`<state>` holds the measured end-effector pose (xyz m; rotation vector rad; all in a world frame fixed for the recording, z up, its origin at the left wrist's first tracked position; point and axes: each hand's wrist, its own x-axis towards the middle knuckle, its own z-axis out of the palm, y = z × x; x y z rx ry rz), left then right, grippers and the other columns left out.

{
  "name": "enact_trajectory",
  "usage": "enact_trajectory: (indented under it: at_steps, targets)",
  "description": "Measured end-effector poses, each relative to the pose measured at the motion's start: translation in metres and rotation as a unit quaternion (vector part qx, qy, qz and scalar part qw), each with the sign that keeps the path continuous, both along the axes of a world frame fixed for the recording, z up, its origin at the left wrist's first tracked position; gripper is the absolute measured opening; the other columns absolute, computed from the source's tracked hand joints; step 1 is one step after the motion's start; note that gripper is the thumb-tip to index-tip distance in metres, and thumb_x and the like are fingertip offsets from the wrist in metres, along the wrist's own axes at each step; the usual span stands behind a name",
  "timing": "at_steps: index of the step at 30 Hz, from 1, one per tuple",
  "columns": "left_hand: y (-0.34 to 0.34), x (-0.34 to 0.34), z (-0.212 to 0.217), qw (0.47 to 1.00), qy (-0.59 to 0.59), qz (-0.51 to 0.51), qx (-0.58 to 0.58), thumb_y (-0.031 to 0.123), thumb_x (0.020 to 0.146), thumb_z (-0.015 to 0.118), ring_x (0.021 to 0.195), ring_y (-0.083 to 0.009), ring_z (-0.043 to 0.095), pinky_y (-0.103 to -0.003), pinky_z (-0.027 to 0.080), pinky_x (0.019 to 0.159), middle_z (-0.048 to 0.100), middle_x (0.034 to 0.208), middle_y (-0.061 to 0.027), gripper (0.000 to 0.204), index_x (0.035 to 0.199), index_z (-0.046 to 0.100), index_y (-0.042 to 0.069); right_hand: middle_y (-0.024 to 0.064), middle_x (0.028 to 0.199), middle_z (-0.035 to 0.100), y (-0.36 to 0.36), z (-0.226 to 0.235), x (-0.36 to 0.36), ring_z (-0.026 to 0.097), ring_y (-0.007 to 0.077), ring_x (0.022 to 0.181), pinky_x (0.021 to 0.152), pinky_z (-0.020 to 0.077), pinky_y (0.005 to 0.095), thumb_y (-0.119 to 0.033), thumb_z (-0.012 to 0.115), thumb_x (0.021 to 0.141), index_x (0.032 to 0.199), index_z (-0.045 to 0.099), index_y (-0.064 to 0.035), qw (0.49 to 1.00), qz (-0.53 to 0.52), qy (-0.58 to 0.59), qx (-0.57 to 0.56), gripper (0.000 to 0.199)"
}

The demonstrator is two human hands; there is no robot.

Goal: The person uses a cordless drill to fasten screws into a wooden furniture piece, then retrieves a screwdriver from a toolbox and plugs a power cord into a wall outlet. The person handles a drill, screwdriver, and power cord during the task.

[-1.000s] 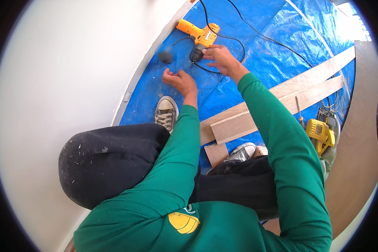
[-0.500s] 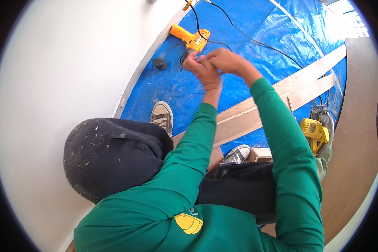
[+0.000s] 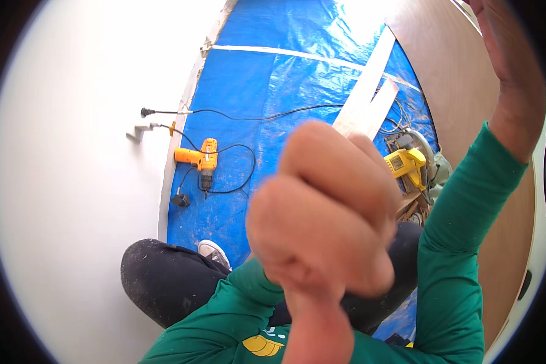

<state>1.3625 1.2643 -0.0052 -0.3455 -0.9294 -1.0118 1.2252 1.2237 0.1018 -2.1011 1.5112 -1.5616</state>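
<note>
Close in front of me, my left hand is curled into a fist, blurred, hiding much of the floor behind it. Nothing shows between its fingers. My right hand is raised at the upper right, its fingers mostly cut off by the picture's rim, so what it holds, if anything, is hidden. Neither hand touches any tool. On the blue sheet to the left lies an orange drill with a black chuck. A yellow circular saw rests to the right, partly behind the left fist.
Pale wooden boards lie on the blue tarp. A large brown wood panel stands along the right. A black cord runs across the tarp, and a small black piece sits beside the drill. A white wall borders the left.
My hands, together above the tarp before, have parted. The left has come much closer and curled into a fist; the right has risen to the upper right. The view has also shifted.
</note>
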Motion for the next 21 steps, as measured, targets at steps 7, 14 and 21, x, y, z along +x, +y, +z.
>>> enact_trajectory:
  at_steps: [7,14,21]
  targets:
    - [-0.002,-0.027,-0.006,0.990,-0.054,-0.127,-0.034,0.035,0.102,0.075,0.080,-0.0156,0.060,-0.029,0.049,0.067,0.062,0.104,-0.0103,0.031,0.108,0.069,0.005,0.0061,0.084,0.068,0.044,-0.068,-0.013,0.067,0.0183,0.079,0.076,0.0554,0.0352,-0.021,0.073,0.102,0.128,0.068,-0.0020,0.995,-0.020,-0.049,0.088,0.032]
    - [-0.036,-0.045,-0.040,0.987,-0.159,-0.003,-0.017,0.016,0.104,0.072,0.082,-0.0122,0.058,-0.027,0.048,0.071,0.064,0.106,-0.0087,0.018,0.117,0.065,0.005,0.0189,0.086,0.074,0.070,-0.107,-0.064,0.073,0.0330,0.078,0.078,0.0581,0.0426,-0.025,0.073,0.101,0.126,0.069,0.0037,0.906,-0.032,0.156,0.392,0.038]
    - [-0.093,-0.036,-0.133,0.869,-0.340,0.042,0.358,0.024,0.109,0.069,0.083,-0.0099,0.058,-0.027,0.049,0.076,0.064,0.102,-0.0053,0.023,0.119,0.065,0.003,0.0250,0.112,0.078,0.080,-0.267,-0.191,0.075,0.0381,0.108,0.097,0.0579,0.0447,-0.024,0.071,0.100,0.128,0.072,0.0060,0.852,-0.143,0.126,0.488,0.041]
